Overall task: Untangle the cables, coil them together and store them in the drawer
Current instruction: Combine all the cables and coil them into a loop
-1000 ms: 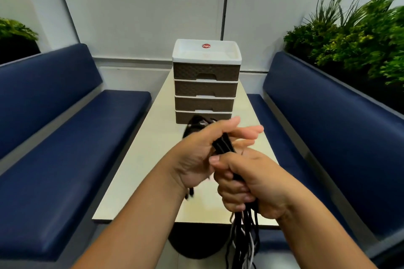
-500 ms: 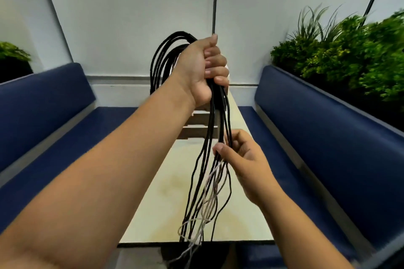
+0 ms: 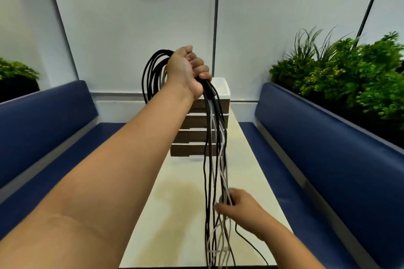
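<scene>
A bundle of black and white cables (image 3: 211, 155) hangs straight down over the table. My left hand (image 3: 188, 72) is raised high and grips the bundle at its top, with black loops arching out to the left of the fist. Lower down, my right hand (image 3: 238, 209) has its fingers curled round the hanging strands near the table's near end. Behind the cables stands a brown drawer unit (image 3: 196, 120) with a white top and several shut drawers, partly hidden by my left forearm.
The long cream table (image 3: 181, 214) runs between two blue benches (image 3: 43, 137) (image 3: 328, 148). Green plants (image 3: 349, 72) line the ledge behind the right bench, and another plant (image 3: 15, 70) sits at far left.
My right hand has slid down the strands from mid-height to near the table's front end. My left hand stays raised with the top of the bundle, now lower in view.
</scene>
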The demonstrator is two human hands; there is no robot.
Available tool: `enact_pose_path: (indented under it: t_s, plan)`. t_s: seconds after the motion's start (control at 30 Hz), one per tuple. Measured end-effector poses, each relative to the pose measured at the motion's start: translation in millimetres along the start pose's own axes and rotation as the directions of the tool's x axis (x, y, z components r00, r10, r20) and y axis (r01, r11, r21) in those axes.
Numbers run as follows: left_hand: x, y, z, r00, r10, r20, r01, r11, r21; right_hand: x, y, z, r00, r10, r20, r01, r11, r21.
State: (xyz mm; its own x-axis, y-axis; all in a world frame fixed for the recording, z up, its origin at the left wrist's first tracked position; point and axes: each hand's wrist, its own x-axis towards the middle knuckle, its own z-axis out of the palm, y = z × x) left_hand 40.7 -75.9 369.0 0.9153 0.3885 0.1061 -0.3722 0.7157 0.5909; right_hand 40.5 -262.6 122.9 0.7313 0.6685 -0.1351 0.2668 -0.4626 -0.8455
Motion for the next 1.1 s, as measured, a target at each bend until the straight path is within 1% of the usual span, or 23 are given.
enact_pose_path:
  t_s: [0.07,0.1,0.13,0.17,0.23,0.27,0.33,0.4,0.47,0.53,0.57,0.63,0.73,0.8,0.83,0.87,0.9,0.93,0.97,1.0,1.03,1.07,1.1]
  plan:
    - [3,7,-3,0.999,0.035,-0.02,-0.036,0.998,-0.054,-7,14,-7,0.974,0.131,0.184,-0.102,0.982,-0.158]
    - [4,11,-4,0.998,0.047,-0.03,-0.049,0.996,-0.077,-9,16,-15,0.962,0.169,0.212,-0.121,0.967,-0.222]
    - [5,13,-5,0.998,0.054,-0.038,-0.057,0.994,-0.097,-12,11,-24,0.968,0.165,0.19,-0.118,0.964,-0.239]
    - [7,15,-5,0.998,0.056,-0.042,-0.06,0.992,-0.114,-12,0,-34,0.986,0.117,0.122,-0.091,0.975,-0.2]
    - [8,17,-3,0.998,0.049,-0.036,-0.054,0.989,-0.135,-11,-38,-54,0.994,-0.058,-0.098,0.052,0.997,-0.063]
    - [9,17,0,0.999,0.041,-0.028,-0.045,0.989,-0.14,-10,-58,-62,0.961,-0.153,-0.23,0.153,0.988,-0.016]
    - [9,17,9,1.0,0.03,-0.007,-0.031,0.989,-0.145,-6,-97,-72,0.849,-0.321,-0.421,0.366,0.93,0.029]
    - [10,18,20,0.999,0.032,0.012,-0.03,0.99,-0.137,-2,-127,-75,0.768,-0.421,-0.483,0.495,0.869,0.029]
    - [12,25,30,0.999,0.05,0.014,-0.048,0.99,-0.132,3,-139,-74,0.783,-0.449,-0.43,0.536,0.838,0.102]
    - [16,38,39,0.996,0.089,-0.009,-0.089,0.985,-0.147,10,-131,-69,0.854,-0.418,-0.31,0.492,0.842,0.22]
    - [18,46,42,0.994,0.11,-0.026,-0.113,0.981,-0.16,14,-120,-66,0.889,-0.388,-0.244,0.442,0.865,0.238]
    - [20,62,46,0.987,0.154,-0.046,-0.16,0.975,-0.157,24,-90,-55,0.944,-0.296,-0.145,0.321,0.925,0.201]
    - [20,80,47,0.975,0.217,-0.053,-0.223,0.966,-0.134,32,-36,-38,0.993,-0.097,-0.06,0.102,0.991,0.087]
    - [20,89,45,0.969,0.239,-0.059,-0.246,0.958,-0.15,28,-2,-30,0.995,0.04,0.09,-0.034,0.997,-0.064]
    - [19,93,44,0.967,0.249,-0.064,-0.256,0.955,-0.152,26,7,-27,0.986,0.074,0.152,-0.058,0.992,-0.11]
    - [19,96,43,0.965,0.253,-0.067,-0.261,0.953,-0.152,26,8,-26,0.985,0.06,0.163,-0.042,0.993,-0.113]
    - [18,98,42,0.965,0.253,-0.068,-0.261,0.954,-0.149,26,3,-28,0.996,-0.002,0.085,0.01,0.996,-0.094]
    - [19,98,41,0.965,0.253,-0.071,-0.261,0.955,-0.143,26,-9,-29,0.994,-0.092,-0.065,0.088,0.994,-0.065]
    - [19,97,40,0.964,0.255,-0.073,-0.263,0.955,-0.137,25,-28,-32,0.948,-0.198,-0.251,0.191,0.98,-0.051]
    - [20,94,39,0.963,0.257,-0.08,-0.265,0.956,-0.128,21,-51,-33,0.86,-0.302,-0.411,0.314,0.949,-0.04]
    - [21,91,38,0.963,0.255,-0.087,-0.264,0.957,-0.119,16,-75,-33,0.782,-0.385,-0.491,0.421,0.906,-0.041]
    - [22,89,38,0.964,0.249,-0.093,-0.258,0.959,-0.114,11,-96,-32,0.748,-0.455,-0.482,0.492,0.869,-0.058]
    - [23,87,38,0.965,0.243,-0.098,-0.253,0.961,-0.113,8,-112,-28,0.765,-0.497,-0.409,0.509,0.856,-0.086]
